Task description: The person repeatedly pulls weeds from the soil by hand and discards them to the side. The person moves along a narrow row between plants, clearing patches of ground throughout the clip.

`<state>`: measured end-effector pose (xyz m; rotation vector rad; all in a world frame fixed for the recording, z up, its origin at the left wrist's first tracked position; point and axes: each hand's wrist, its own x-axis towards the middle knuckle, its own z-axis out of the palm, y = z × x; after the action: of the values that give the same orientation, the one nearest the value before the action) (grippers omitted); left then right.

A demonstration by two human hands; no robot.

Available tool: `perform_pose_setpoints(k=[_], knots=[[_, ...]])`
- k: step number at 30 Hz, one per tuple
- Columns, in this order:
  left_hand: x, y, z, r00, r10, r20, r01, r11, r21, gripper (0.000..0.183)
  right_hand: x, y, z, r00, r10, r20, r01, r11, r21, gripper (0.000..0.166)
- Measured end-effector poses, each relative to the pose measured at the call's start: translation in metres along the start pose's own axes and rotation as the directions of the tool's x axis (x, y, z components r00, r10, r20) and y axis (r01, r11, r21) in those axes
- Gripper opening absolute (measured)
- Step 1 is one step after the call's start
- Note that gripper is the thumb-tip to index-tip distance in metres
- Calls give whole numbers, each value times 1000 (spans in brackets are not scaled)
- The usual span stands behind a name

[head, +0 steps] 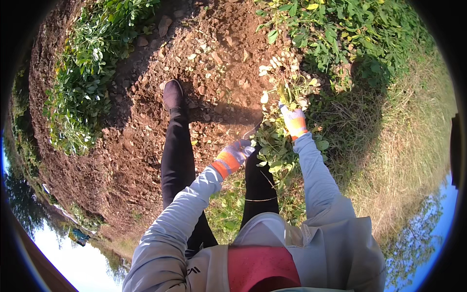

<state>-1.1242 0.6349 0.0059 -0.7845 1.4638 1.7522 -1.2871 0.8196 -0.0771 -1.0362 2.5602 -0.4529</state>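
My right hand (294,118), in a striped orange and grey-violet knit glove, grips a bunch of uprooted peanut plants (288,89). Pale pods and roots fan out beyond the fingers, and green leaves hang below, beside my leg. My left hand (233,156), gloved alike, is to the left of the leaves above my right thigh. Its fingers are bent near a thin stem; whether they hold it is unclear.
Reddish, clumpy soil (146,146) with stones lies around my left shoe (173,95). A row of leafy plants (82,84) runs along the left. More green plants (339,29) grow at the upper right, with dry grass (405,146) below them.
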Motion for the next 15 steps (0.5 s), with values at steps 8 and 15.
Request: perform_pose_setpoints(k=[8,15], knots=[[-29,29,-48,954,-299,27,273,824,-496,18,37,48,24,902,317,293,-332,943,1,23],[-39,34,-62,978,-189,92,204,745,-635,30,50,28,3,933,352,79,-321,709,628,31]])
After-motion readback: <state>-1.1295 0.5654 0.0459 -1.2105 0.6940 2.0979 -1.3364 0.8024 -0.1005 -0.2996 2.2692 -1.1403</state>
